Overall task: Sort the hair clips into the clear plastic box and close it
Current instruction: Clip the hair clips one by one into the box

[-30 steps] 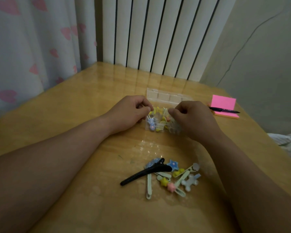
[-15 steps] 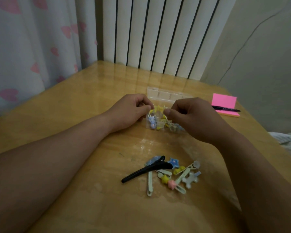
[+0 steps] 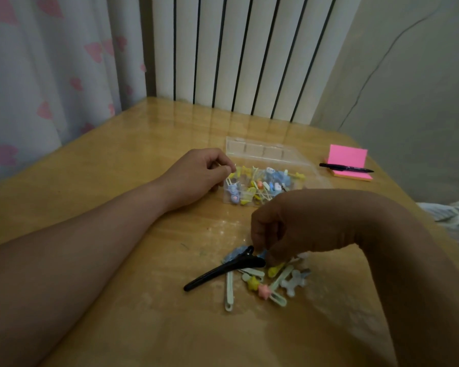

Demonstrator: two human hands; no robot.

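Observation:
The clear plastic box (image 3: 297, 190) lies open mid-table, its lid (image 3: 265, 151) folded back, with several coloured hair clips inside. My left hand (image 3: 196, 176) pinches the box's left rim between thumb and forefinger. Nearer to me is a loose pile of hair clips: a long black clip (image 3: 223, 271), pale green clips (image 3: 228, 290), a pink star clip (image 3: 263, 290) and a white one (image 3: 293, 283). My right hand (image 3: 278, 229) hangs over this pile with its fingers curled down, the tips pinching a small blue clip (image 3: 262, 253) beside the black clip's head.
A pink sticky-note pad (image 3: 349, 161) with a black pen (image 3: 346, 168) across it lies at the table's far right. A white radiator (image 3: 236, 54) and a heart-print curtain (image 3: 51, 75) stand behind the table. Crumpled cloth (image 3: 451, 213) lies past the right edge.
My right hand has left the box and come down toward me onto the loose pile. My left hand has stayed at the box's left rim.

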